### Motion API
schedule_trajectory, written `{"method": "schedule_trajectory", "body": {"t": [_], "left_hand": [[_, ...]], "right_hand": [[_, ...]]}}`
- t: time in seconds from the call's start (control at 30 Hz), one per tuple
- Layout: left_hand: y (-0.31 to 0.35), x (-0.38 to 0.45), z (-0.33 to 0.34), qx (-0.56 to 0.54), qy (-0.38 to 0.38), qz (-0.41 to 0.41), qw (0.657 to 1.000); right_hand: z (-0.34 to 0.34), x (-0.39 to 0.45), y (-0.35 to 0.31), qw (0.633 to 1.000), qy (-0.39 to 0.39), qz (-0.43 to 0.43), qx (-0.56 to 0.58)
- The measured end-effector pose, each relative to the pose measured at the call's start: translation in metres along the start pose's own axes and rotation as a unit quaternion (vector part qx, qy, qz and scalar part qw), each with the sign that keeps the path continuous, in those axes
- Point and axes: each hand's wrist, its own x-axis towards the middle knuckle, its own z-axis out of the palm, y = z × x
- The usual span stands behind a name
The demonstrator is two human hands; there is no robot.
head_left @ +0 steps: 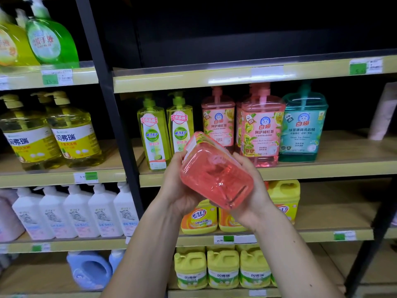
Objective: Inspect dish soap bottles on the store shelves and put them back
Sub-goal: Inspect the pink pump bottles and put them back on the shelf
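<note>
The pink dish soap bottle [216, 172] is off the shelf and tipped over in mid-air, its clear base turned toward the camera and its label end pointing back at the shelf, so the pump top cannot be seen. Both hands carry it: the left hand [178, 186] cups its left side with fingers wrapped round the labelled end, and the right hand [251, 183] closes on its right side and lower corner. Just behind the held bottle stand two matching pink pump bottles [261, 127], with a teal pump bottle [303, 125] beyond them to the right and two slim green bottles [163, 132] to the left. The empty spot it probably belongs in lies directly behind it, between the green pair and the pink pair. The main risk, as I judge it, is the slick plastic sliding out of a two-sided palm hold while tilted, since nothing supports it from beneath. Swinging it upright too close to the shelf could also knock the neighbouring pink bottles or the green pair, which stand near the shelf edge [300, 168]. A loose pump might leak while inverted.
</note>
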Motion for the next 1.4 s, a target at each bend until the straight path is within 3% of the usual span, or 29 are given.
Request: {"method": "schedule_trajectory", "body": {"t": [0.17,0.53,0.63,0.83,1.0,1.2,1.4], "left_hand": [[0.007,-0.001,0.005,-0.026,-0.059,0.042,0.997],[0.001,0.005,0.007,-0.120,-0.099,0.058,0.986],[-0.002,0.007,0.001,-0.156,-0.104,0.039,0.982],[0.000,-0.013,-0.001,-0.144,-0.191,-0.001,0.971],[-0.011,-0.012,-0.005,-0.078,-0.067,-0.042,0.994],[-0.028,-0.019,-0.008,-0.023,-0.003,0.022,0.999],[-0.044,-0.022,-0.016,0.015,0.078,0.056,0.995]], "right_hand": [[0.016,0.009,-0.029,0.999,0.016,-0.037,-0.021],[0.049,0.007,-0.063,0.989,0.109,-0.060,-0.082],[0.049,0.010,-0.058,0.980,0.151,-0.098,-0.084],[0.035,0.011,-0.043,0.966,0.134,-0.191,-0.109],[0.009,0.003,-0.030,0.961,0.026,-0.236,-0.140],[-0.010,-0.017,-0.005,0.931,-0.034,-0.304,-0.200],[-0.016,-0.033,0.008,0.938,-0.108,-0.269,-0.191]]}}
